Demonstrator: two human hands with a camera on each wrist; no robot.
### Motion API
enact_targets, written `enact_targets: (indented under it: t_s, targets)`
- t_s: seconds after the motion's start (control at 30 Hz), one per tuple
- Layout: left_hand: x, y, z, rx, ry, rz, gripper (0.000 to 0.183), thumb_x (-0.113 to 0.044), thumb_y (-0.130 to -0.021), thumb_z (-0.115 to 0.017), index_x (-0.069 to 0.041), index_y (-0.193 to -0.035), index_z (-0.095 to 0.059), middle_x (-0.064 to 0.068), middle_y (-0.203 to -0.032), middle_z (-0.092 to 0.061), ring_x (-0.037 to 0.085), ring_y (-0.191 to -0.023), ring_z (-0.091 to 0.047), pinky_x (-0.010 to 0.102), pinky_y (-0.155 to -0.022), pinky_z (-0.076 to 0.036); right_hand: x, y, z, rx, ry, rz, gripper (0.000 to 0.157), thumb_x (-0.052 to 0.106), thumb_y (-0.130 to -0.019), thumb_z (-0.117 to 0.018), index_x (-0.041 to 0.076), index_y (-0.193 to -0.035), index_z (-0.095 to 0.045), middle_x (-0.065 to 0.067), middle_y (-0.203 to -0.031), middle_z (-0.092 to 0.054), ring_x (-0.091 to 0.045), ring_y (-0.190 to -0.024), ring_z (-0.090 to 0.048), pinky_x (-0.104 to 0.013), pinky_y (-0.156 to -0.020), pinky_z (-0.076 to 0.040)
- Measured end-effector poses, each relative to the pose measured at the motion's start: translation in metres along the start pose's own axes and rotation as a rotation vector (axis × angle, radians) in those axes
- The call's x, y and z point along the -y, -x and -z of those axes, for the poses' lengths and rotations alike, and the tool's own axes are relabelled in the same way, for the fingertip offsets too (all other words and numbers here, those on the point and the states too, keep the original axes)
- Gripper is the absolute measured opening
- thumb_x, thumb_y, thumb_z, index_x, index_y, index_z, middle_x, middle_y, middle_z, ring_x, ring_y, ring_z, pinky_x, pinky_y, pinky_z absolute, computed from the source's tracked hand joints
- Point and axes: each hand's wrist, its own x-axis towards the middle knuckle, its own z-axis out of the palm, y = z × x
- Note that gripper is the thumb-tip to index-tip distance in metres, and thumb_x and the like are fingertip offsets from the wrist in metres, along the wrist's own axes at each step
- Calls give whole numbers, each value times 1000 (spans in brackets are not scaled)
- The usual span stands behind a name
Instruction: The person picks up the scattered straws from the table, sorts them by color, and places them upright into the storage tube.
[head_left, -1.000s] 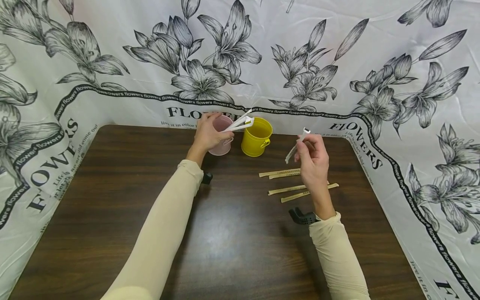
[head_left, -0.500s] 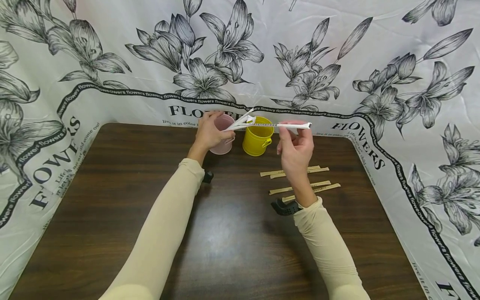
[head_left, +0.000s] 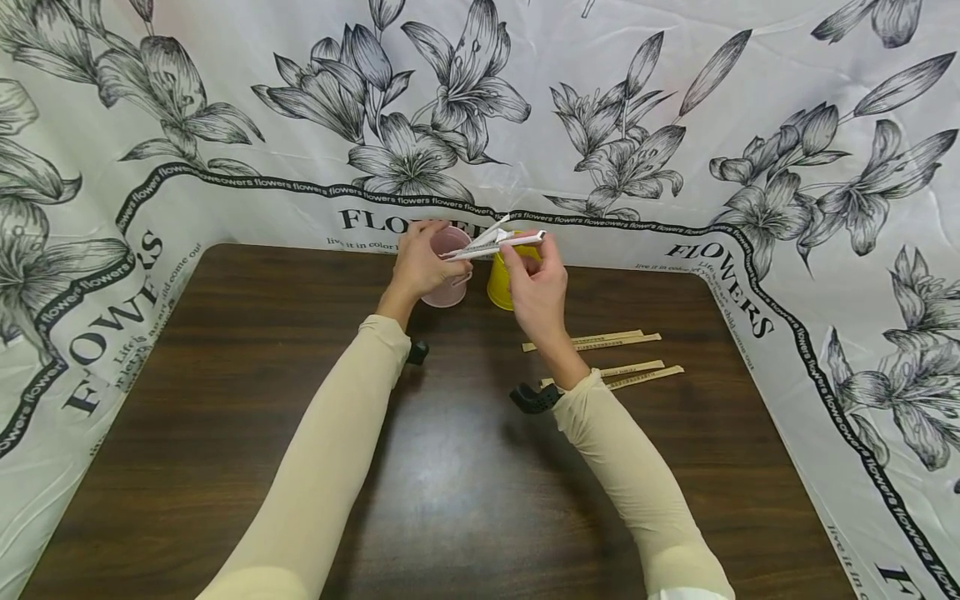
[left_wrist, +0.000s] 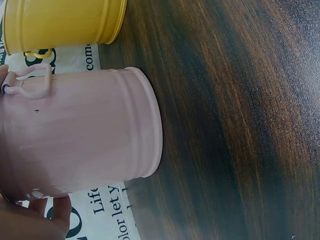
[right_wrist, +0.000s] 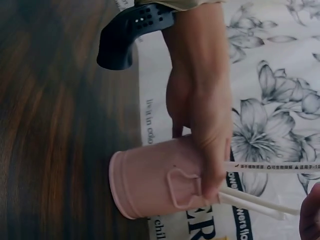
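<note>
My left hand (head_left: 417, 265) grips a small pink metal bucket (head_left: 447, 293) around its rim, thumb on the near right side. In the left wrist view the bucket's wall and little looped handle (left_wrist: 37, 82) show close up. Several white paper-wrapped straws (head_left: 492, 225) lean out of the bucket to the right. My right hand (head_left: 542, 292) pinches another white wrapped straw (head_left: 530, 239), its far end pointing left over the bucket's mouth. In the right wrist view a printed straw (right_wrist: 275, 166) runs level between my right fingers and the bucket.
A yellow bucket (head_left: 498, 287) stands just right of the pink one, partly hidden by my right hand. Several brown paper-wrapped straws (head_left: 633, 339) lie on the dark wood table (head_left: 450, 467) beyond my right forearm. A white flower-print cloth (head_left: 300, 150) hangs behind the table.
My right hand has moved left with the white straw, which has swung from a steep slant to nearly level and now reaches the pink bucket. My left hand stays on the bucket.
</note>
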Motion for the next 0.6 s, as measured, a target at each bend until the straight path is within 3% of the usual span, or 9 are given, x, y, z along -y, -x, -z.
enact_targets:
  t_s: [0.2,0.47,0.6]
  targets:
    - [0,1,0,-9,-2,-11,92,-37,-71,-92,-18,-151,-50,10,-158,-38,34,-147,-30,56,-115,-38,-6,0,-10,7,50,-22,28,17,-97,-70,-1,-117,-60,-13,-108,-67,-7,-53,-49,-18,-49,-37]
    - [0,1,1,-7,-17,-14,94,-38,-71,-92,-18,-152,-49,10,-158,-38,34,-146,-30,55,-114,-39,-10,2,-16,18,60,-56,28,16,-96,-71,1,-117,-60,-7,-93,-63,-5,-49,-47,-18,-47,-37]
    - [-1,1,1,3,-21,-4,92,-37,-73,-90,-19,-152,-48,10,-159,-37,33,-147,-30,56,-114,-39,-10,2,-14,36,49,-64,31,19,-96,-72,2,-119,-60,-12,-102,-67,-4,-52,-51,-17,-48,-41]
